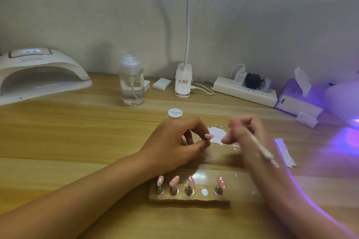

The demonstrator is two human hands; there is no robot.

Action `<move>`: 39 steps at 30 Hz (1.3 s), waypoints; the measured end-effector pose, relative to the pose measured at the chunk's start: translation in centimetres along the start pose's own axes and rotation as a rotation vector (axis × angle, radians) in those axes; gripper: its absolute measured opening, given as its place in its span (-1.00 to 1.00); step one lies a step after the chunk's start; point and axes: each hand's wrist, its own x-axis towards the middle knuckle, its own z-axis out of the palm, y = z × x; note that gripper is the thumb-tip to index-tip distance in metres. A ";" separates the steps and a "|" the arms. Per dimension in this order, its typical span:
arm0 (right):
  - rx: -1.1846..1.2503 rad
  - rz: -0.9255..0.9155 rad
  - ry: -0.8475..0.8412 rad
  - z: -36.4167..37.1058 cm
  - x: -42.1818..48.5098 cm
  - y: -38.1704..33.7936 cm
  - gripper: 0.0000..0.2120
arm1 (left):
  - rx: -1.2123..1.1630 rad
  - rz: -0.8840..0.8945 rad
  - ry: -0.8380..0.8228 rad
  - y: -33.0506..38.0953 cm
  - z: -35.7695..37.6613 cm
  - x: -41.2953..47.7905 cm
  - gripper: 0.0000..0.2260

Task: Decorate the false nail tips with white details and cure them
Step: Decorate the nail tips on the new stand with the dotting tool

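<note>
Painting seems to be your step: your left hand [174,141] pinches one pink tip [209,136] between thumb and finger, just above the counter [77,132]. Your right hand [250,136], blurred, grips a thin brush [262,151] pen-fashion, its working end hidden by the fingers. Between the hands lies a white smear [217,134], likely your palette, with the pot [175,113] just beyond it.

Next, I judge, you need a loaded brush brought steadily to that small curved tip. Then the tip goes back on the holder [194,199], near you, where four more tips [173,180] stand on pegs and one disc [204,192] sits bare. Curing comes after: a white lamp [38,75] stands far left, and violet light [349,134] glows at the right edge.

The counter is pale wood against a plain grey wall [272,15]. A pump bottle [132,83], clip light [183,81], power strip [244,92] and tissue box [297,101] line its far side.
</note>
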 end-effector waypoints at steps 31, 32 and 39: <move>-0.221 0.216 -0.026 -0.3 1.8 1.3 -0.79 | 0.081 -0.110 -0.085 0.1 -0.1 -0.1 -0.91; -0.225 0.212 -0.008 -0.4 1.9 1.3 -0.79 | 0.081 -0.109 -0.084 0.1 -0.1 -0.1 -0.92; -0.008 0.145 0.087 -0.6 1.6 0.9 -0.76 | 0.066 -0.085 -0.099 0.0 -0.2 -0.1 -0.92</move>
